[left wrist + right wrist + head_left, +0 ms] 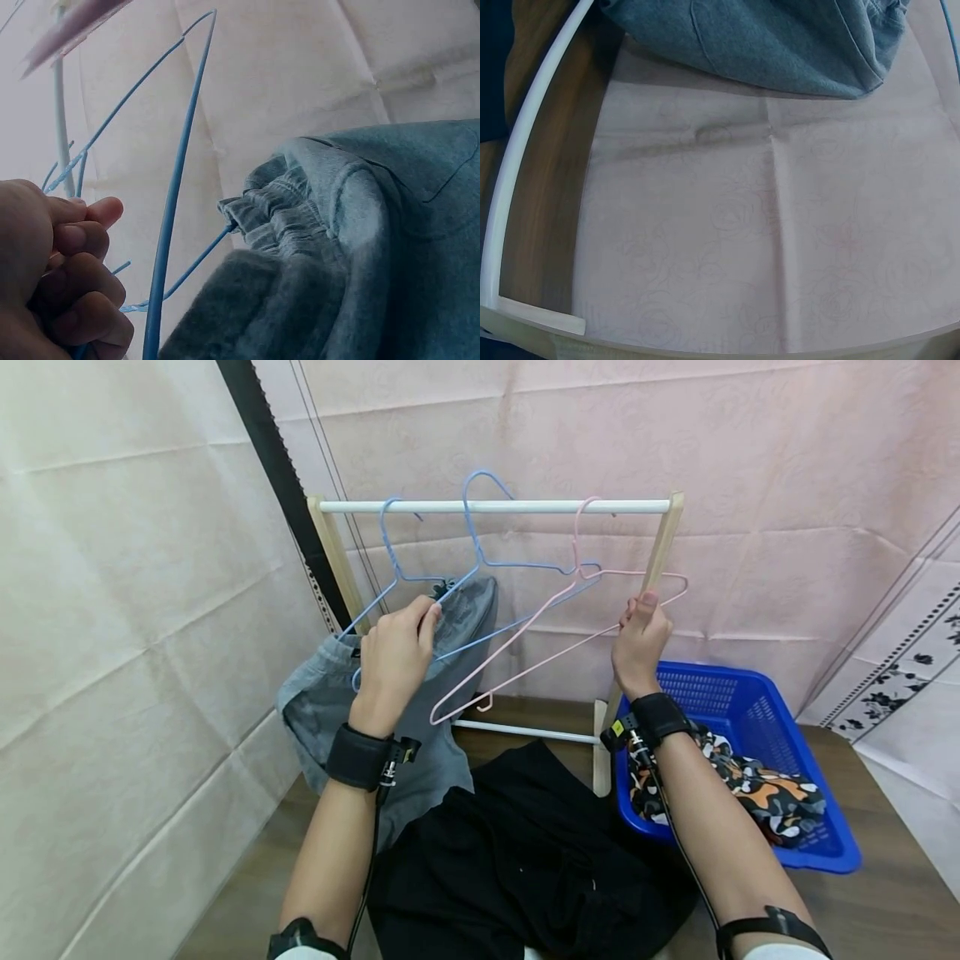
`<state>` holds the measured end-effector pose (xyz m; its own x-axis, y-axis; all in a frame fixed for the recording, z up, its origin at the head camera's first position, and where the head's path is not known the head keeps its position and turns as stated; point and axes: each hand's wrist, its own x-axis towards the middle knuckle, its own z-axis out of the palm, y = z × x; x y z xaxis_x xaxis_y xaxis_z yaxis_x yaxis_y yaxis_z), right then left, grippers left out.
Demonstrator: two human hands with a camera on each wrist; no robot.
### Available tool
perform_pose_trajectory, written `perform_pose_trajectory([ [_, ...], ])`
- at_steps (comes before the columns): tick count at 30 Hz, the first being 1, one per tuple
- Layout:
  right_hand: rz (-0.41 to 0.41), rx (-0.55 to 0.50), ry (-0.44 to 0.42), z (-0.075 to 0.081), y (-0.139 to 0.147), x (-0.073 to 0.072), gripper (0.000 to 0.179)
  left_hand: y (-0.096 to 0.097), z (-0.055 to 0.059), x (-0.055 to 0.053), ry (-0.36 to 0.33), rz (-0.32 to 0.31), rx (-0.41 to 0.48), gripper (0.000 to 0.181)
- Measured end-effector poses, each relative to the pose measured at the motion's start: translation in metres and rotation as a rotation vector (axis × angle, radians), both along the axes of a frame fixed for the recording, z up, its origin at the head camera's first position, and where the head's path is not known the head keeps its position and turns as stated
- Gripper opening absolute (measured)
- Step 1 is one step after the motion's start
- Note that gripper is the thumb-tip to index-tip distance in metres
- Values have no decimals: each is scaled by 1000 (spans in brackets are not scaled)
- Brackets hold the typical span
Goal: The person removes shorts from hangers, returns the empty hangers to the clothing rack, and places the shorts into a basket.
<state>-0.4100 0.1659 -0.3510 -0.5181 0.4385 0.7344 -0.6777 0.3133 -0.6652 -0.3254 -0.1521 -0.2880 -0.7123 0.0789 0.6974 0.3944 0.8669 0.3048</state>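
My left hand (397, 647) pinches one shoulder of a bare blue wire hanger (525, 565), whose hook arches above the rail of a small clothes rack (540, 507). In the left wrist view the curled fingers show beside the blue wires. Grey-blue denim bottoms (423, 768) with a gathered waist hang left of that hand, on another blue hanger (386, 535). My right hand (641, 647) grips the rack's right post (663, 539), overlapping the lower wire of a pink hanger (510, 643) hooked on the rail. That hand lies outside the right wrist view.
A black garment (525, 852) lies spread on the wooden table (862, 810) in front of the rack. At the right stands a blue plastic basket (787, 718) holding a patterned orange, black and white cloth (757, 785). Pale cloth walls (787, 460) enclose the back and sides.
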Motion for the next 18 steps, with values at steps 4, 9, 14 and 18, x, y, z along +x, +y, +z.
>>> perform_pose_trajectory([
  [4,3,-8,-10,0,1,0,77,2,-3,-3,-23,0,-10,33],
  [9,3,-16,-7,0,2,0,75,5,-7,-6,-28,0,-36,33],
  [14,5,-12,-11,0,1,1,76,6,-11,-6,-31,-6,-38,33],
  [18,8,-18,-15,1,-1,2,82,5,-14,-6,-27,-22,-32,33],
])
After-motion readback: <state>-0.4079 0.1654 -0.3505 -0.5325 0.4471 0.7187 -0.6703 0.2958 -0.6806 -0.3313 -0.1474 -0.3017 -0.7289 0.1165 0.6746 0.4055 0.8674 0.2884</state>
